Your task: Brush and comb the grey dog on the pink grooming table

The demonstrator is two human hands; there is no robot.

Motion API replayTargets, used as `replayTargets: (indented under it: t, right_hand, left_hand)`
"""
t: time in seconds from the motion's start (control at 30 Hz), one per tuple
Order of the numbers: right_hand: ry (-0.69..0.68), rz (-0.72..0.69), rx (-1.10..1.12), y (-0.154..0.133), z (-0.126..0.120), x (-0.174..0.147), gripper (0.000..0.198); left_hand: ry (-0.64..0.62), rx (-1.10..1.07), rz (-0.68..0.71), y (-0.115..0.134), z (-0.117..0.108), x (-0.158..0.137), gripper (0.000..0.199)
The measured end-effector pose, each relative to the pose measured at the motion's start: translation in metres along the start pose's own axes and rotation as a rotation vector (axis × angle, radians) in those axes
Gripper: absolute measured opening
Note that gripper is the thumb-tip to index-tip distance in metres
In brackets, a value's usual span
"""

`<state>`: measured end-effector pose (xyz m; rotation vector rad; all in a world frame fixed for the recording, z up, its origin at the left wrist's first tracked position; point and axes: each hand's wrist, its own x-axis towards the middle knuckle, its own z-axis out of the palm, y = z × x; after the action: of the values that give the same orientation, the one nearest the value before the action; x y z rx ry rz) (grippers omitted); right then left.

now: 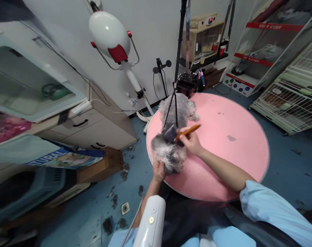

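Observation:
A grey, shaggy-headed dog (178,108) is on the round pink table (230,120), its head (168,154) toward me. Black straps (175,103) run down to it from above. My right hand (192,142) is closed around the wooden handle of a slicker brush (188,132), whose flat head rests against the fur on top of the dog's head. My left hand (159,170) is closed on the fur at the left side of the dog's face; its fingertips are partly hidden. A white hair dryer (152,219) points up in front of my body.
A white dryer on a stand (111,36) rises behind the table at left. Wire cages (292,99) stand at right, drawers (81,130) and a cardboard box (102,166) at left. Hair clumps (125,171) lie on the blue floor. A tool holder (188,82) sits beyond the dog.

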<state>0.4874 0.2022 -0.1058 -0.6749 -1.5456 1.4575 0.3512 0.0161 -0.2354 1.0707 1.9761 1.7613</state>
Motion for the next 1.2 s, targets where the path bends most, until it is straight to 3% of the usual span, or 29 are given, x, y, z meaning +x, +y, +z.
replayTargets:
  t: [0.07, 0.2, 0.33, 0.47, 0.6, 0.73, 0.87, 0.9, 1.0, 1.13, 1.2]
  right_hand:
    - [-0.133, 0.100, 0.009, 0.004, 0.002, -0.006, 0.034]
    - [0.053, 0.068, 0.018, 0.013, 0.006, -0.016, 0.036]
    - [-0.083, 0.135, 0.057, 0.017, 0.004, -0.014, 0.040]
    - [0.154, 0.060, 0.060, 0.017, -0.003, -0.010, 0.044]
    - [-0.090, 0.171, 0.090, 0.015, -0.002, -0.012, 0.047]
    - [0.141, 0.124, 0.079, 0.015, -0.001, -0.011, 0.048]
    - [-0.130, 0.183, 0.100, 0.013, -0.001, -0.010, 0.046]
    - [-0.127, 0.199, 0.086, 0.013, -0.002, -0.009, 0.047]
    - [0.048, 0.156, 0.068, 0.011, -0.004, -0.005, 0.047]
    - [-0.158, 0.228, 0.111, 0.010, -0.005, 0.000, 0.047]
    - [-0.072, 0.247, 0.128, 0.008, -0.007, 0.004, 0.050]
  left_hand:
    - [0.028, -0.024, -0.032, -0.001, 0.000, 0.001, 0.053]
    - [0.058, -0.049, -0.028, -0.001, 0.000, 0.002, 0.056]
    - [0.026, -0.042, 0.020, -0.001, -0.001, 0.003, 0.048]
    - [0.035, -0.028, 0.037, -0.001, -0.002, 0.004, 0.046]
    - [-0.002, -0.068, 0.014, -0.003, -0.001, 0.005, 0.050]
    - [0.021, -0.063, 0.016, -0.005, 0.000, 0.004, 0.049]
    - [-0.005, -0.067, 0.018, 0.000, 0.000, 0.005, 0.050]
    - [-0.011, -0.058, 0.037, 0.002, 0.000, 0.006, 0.049]
    - [-0.034, 0.003, 0.146, 0.011, -0.001, 0.006, 0.045]
    - [-0.079, 0.079, 0.370, 0.028, 0.002, 0.004, 0.028]
    - [-0.052, 0.123, 0.447, 0.038, 0.006, 0.003, 0.026]
